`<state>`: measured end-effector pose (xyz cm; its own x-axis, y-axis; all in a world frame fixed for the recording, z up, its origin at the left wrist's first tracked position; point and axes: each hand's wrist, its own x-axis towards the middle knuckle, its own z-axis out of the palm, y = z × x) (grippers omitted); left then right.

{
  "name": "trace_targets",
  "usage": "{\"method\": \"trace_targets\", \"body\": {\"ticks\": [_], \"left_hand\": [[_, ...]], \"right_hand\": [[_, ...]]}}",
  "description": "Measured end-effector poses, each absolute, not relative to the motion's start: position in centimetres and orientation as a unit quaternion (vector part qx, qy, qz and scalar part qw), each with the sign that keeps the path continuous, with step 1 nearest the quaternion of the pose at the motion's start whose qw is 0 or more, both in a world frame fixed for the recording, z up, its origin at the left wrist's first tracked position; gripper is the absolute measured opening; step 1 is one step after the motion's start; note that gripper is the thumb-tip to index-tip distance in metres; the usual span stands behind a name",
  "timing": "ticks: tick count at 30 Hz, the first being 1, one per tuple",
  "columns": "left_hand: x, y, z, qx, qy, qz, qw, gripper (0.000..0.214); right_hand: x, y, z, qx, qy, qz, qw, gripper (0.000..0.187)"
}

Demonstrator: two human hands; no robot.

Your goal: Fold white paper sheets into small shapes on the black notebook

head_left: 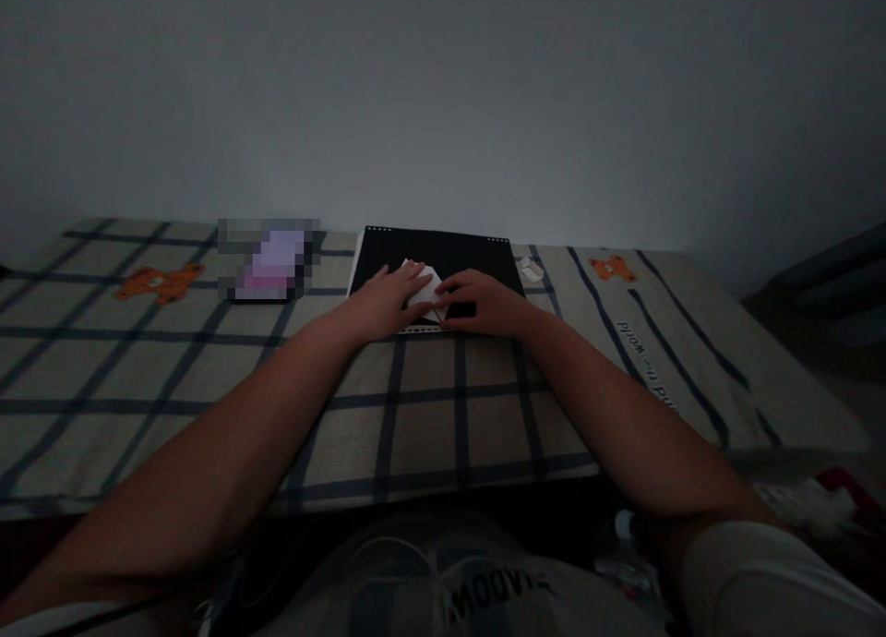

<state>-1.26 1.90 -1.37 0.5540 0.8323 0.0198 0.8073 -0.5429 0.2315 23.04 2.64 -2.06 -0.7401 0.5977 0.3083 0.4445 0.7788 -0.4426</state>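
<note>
A folded piece of white paper (424, 289) lies on a black board (443, 249) set on a checked bedsheet (429, 406). My left hand (389, 297) rests flat on the paper's left side, fingers stretched out. My right hand (484, 303) presses on the paper's right edge, its fingers curled down and drawn together at the fold. Both forearms reach out from the bottom of the view.
A blurred pink and grey object (271, 260) lies left of the board. A small white scrap (532, 270) sits just right of it. Orange bear prints (161, 282) mark the sheet. A plain wall stands behind. The room is dim.
</note>
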Motion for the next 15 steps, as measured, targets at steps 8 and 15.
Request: {"method": "trace_targets", "body": {"ticks": [8,15], "left_hand": [[-1.51,1.47,-1.0,0.886,0.454,0.016,0.088,0.082],[-1.62,1.93,-1.51,0.885,0.455,0.028,0.098,0.062]], "right_hand": [[22.94,2.48,-1.8,-0.283,-0.914,0.178,0.228,0.024],[22.83,2.31,-1.45,-0.275,-0.915,0.181,0.232,0.017]]}}
